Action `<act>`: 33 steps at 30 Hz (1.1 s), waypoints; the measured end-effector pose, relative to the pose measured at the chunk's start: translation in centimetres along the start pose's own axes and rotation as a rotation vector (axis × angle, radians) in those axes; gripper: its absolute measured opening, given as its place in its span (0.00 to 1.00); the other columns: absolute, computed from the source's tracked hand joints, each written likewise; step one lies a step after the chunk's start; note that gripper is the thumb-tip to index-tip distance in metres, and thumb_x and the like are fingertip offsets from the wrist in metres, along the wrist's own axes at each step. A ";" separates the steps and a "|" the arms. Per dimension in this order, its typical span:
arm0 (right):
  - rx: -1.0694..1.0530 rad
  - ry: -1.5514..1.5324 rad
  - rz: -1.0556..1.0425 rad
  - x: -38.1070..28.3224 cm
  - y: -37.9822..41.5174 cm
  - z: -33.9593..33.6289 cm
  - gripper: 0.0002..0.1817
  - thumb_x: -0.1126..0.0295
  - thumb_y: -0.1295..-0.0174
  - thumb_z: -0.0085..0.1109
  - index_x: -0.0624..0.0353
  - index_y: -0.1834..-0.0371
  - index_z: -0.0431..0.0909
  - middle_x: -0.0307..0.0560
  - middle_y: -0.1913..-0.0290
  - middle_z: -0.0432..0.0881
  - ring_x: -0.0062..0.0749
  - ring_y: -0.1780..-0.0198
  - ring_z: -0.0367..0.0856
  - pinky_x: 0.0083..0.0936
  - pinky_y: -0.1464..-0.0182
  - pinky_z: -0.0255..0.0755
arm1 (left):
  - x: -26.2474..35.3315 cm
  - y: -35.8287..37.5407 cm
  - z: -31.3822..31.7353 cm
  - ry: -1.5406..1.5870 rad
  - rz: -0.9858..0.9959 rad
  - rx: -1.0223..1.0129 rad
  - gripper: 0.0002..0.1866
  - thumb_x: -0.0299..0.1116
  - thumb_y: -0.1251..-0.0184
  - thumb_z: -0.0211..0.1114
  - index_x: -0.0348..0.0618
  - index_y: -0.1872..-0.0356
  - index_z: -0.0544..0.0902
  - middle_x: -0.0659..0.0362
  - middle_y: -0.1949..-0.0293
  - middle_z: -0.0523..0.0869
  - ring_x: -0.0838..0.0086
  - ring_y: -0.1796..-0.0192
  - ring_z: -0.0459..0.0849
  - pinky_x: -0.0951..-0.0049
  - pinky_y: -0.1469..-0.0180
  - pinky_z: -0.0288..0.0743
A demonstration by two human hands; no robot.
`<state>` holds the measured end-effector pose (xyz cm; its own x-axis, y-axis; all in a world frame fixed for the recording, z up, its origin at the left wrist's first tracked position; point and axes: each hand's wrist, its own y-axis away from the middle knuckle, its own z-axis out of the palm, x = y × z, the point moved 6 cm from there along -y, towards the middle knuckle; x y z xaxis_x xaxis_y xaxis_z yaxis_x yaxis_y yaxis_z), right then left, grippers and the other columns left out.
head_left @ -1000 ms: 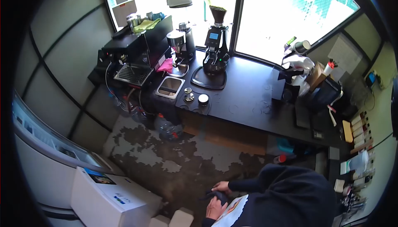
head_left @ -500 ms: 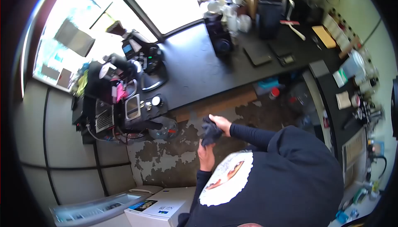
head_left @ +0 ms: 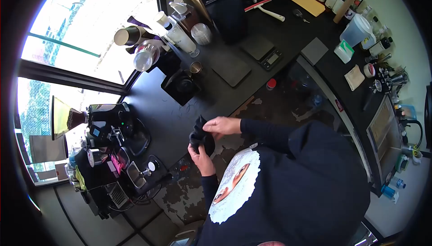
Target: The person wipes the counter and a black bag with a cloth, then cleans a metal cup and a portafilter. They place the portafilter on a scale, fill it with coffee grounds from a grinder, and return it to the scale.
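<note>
I have a crumpled black cloth (head_left: 198, 131) between both hands, out in front of my chest and by the near edge of the dark counter (head_left: 157, 131). My left hand (head_left: 203, 161) closes around its near end, thumb up along the folds; my right hand (head_left: 222, 127) pinches the right side with curled fingers. A rounded dark part shows under the folds (whether it is more cloth or something wrapped, I cannot tell).

The cloth looks light, soft and limp, unlikely to slip or break, so I judge a loose grip on the bunched middle steadies it, while a pinch at a free edge turns it best. Farther off, to the right, lie the small scale (head_left: 271, 59) and the squeegee (head_left: 270, 14).
</note>
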<state>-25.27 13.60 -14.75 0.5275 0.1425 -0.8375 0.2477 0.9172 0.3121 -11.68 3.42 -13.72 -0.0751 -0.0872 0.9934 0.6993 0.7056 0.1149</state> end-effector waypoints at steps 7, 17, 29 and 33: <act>1.222 1.304 0.089 -5.3 2.7 -18.4 0.63 0.36 0.59 0.75 0.45 0.21 0.48 0.59 0.26 0.52 0.60 0.26 0.51 0.68 0.30 0.47 | -0.9 -4.2 -4.6 0.140 -0.100 -0.034 0.14 0.30 0.25 0.56 0.41 0.41 0.73 0.59 0.49 0.81 0.75 0.47 0.81 0.75 0.42 0.73; 1.392 1.091 0.284 -3.8 1.6 -13.3 0.64 0.44 0.61 0.76 0.38 0.22 0.44 0.65 0.28 0.50 0.66 0.27 0.51 0.62 0.29 0.50 | 1.1 -6.9 -10.5 -0.032 -0.045 -0.440 0.15 0.27 0.28 0.57 0.36 0.43 0.73 0.61 0.52 0.80 0.80 0.50 0.76 0.78 0.44 0.71; 1.119 1.133 0.138 1.4 -15.6 7.9 0.65 0.46 0.63 0.78 0.41 0.22 0.44 0.69 0.29 0.49 0.67 0.26 0.48 0.71 0.31 0.45 | 3.0 -8.7 -16.3 -0.045 0.023 -0.470 0.16 0.23 0.31 0.57 0.37 0.44 0.73 0.63 0.54 0.79 0.82 0.53 0.76 0.80 0.48 0.71; 1.065 1.066 0.334 0.4 -21.0 8.4 0.66 0.41 0.59 0.76 0.39 0.20 0.39 0.64 0.25 0.47 0.61 0.23 0.46 0.77 0.31 0.40 | 4.8 -9.2 -16.1 0.046 0.044 -0.442 0.17 0.21 0.31 0.56 0.36 0.42 0.72 0.64 0.54 0.78 0.83 0.53 0.75 0.82 0.49 0.70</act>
<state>-23.41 -8.73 -17.83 -0.0161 0.8964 -0.4430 0.9308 0.1753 0.3208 -7.05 -14.79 -10.10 -0.0142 -0.1022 0.9947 0.9386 0.3416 0.0485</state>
